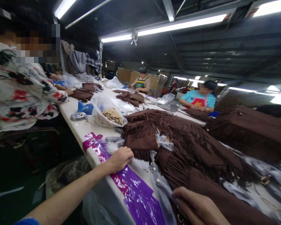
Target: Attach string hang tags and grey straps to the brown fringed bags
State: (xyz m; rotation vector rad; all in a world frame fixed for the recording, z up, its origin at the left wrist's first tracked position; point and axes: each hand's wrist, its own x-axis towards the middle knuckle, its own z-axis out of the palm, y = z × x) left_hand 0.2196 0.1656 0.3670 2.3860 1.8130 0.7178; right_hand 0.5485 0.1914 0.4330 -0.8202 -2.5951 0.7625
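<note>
My left hand [120, 158] has its fingers curled closed at the near corner of a brown fringed bag [141, 142], beside white fluffy padding [140, 163]. What its fingertips pinch is hidden. Lower right, my right hand [198, 204] reaches in, blurred, with bent fingers beside a dark strap in clear plastic [162, 184]. Whether it grips the strap does not show. Under that hand lies another brown bag [215, 193], its flap smooth. Long brown fringe [178, 162] spreads between the bags, and plastic wrapping covers some of the metal fittings.
Purple tape [138, 193] runs along the edge of the white table [72, 114]. A plastic bag of golden chains [112, 116], a blue tape dispenser [85, 108] and a grey coil [78, 116] stand farther up. More brown bags [253, 131] are piled right. Several co-workers work around the table.
</note>
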